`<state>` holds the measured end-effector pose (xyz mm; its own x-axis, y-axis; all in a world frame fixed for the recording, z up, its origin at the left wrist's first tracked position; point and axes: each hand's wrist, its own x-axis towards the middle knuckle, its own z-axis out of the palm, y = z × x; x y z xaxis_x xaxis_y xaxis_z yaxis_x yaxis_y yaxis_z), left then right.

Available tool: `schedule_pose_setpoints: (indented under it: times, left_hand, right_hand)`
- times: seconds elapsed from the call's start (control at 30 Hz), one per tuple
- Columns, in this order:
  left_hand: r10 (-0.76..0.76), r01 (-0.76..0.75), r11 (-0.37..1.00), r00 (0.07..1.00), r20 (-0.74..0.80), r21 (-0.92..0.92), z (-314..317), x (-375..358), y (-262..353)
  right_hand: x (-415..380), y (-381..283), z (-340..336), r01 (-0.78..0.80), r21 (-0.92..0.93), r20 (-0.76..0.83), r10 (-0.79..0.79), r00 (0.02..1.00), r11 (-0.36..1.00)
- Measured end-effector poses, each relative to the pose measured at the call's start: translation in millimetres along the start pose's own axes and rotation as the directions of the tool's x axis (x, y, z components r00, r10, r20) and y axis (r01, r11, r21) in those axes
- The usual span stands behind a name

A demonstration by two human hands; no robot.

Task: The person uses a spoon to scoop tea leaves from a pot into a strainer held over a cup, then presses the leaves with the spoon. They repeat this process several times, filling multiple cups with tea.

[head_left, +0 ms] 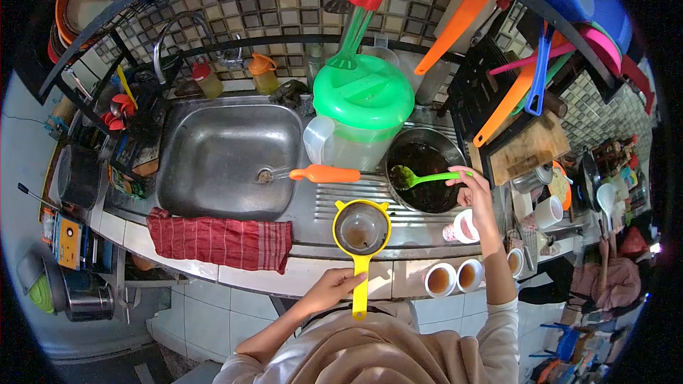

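Observation:
My left hand (333,289) grips the handle of a yellow strainer (361,238), held level over the counter edge with some residue in its mesh. A green ladle (430,178) is in my right hand (475,195), its bowl over the dark liquid inside a metal pot (393,195). Whether the ladle's bowl touches the liquid is hard to tell. Below my right hand stands a white cup (462,227) with pink marks. Nearer the counter edge are two cups of brown liquid (440,280), and another filled cup (515,262) is beside my right forearm.
A large container with a green lid (363,96) stands behind the drainboard. On the left is a metal sink (228,149), with an orange-handled tool (326,173) across its right rim. A red cloth (220,240) drapes over the front edge. Utensils, including an orange one (455,25), hang overhead.

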<state>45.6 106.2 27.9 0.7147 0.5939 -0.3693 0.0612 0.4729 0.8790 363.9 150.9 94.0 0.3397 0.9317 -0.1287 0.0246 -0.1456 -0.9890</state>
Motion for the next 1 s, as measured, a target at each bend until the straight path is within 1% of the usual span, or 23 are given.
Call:
schedule_pose_setpoints:
  times: [0.2, 0.27, 0.37, 0.57, 0.67, 0.73, 0.8, 0.93, 1.0]
  left_hand:
    - [-0.004, 0.003, 0.999, 1.000, 0.017, 0.041, -2, 0, 2]
    - [-0.024, 0.023, 0.999, 0.999, 0.021, 0.046, -3, 0, 2]
    - [-0.048, 0.047, 0.996, 0.999, 0.022, 0.073, -5, 2, -3]
    - [-0.063, 0.062, 0.993, 0.998, 0.012, 0.105, -6, 2, -3]
    - [-0.066, 0.064, 0.991, 0.998, 0.017, 0.117, -5, 1, 1]
    - [-0.068, 0.065, 0.990, 0.998, 0.018, 0.127, -4, 1, 3]
    - [-0.044, 0.042, 0.996, 0.999, 0.023, 0.078, -3, 1, 2]
    - [-0.042, 0.039, 0.994, 0.999, 0.027, 0.099, -4, 1, 0]
    - [-0.016, 0.013, 0.996, 0.999, 0.038, 0.089, -4, 1, 2]
  right_hand:
    - [2, 3, -1, 0.029, -0.016, -0.032, -0.030, 0.999, 0.999]
    - [5, 9, -4, 0.080, -0.075, -0.034, -0.083, 0.996, 0.994]
    - [10, 18, -7, 0.057, -0.045, -0.045, -0.059, 0.997, 0.997]
    - [13, 28, -10, 0.048, -0.056, -0.055, -0.051, 0.997, 0.997]
    - [11, 23, -7, 0.008, -0.059, -0.044, -0.011, 0.999, 0.998]
    - [10, 23, -6, 0.008, -0.058, -0.044, -0.011, 0.999, 0.998]
    - [10, 22, -5, 0.008, -0.059, -0.043, -0.010, 0.999, 0.998]
    - [12, 26, -5, 0.018, -0.094, -0.031, -0.021, 0.999, 0.995]
    - [12, 27, -5, 0.031, -0.101, -0.027, -0.034, 0.999, 0.994]
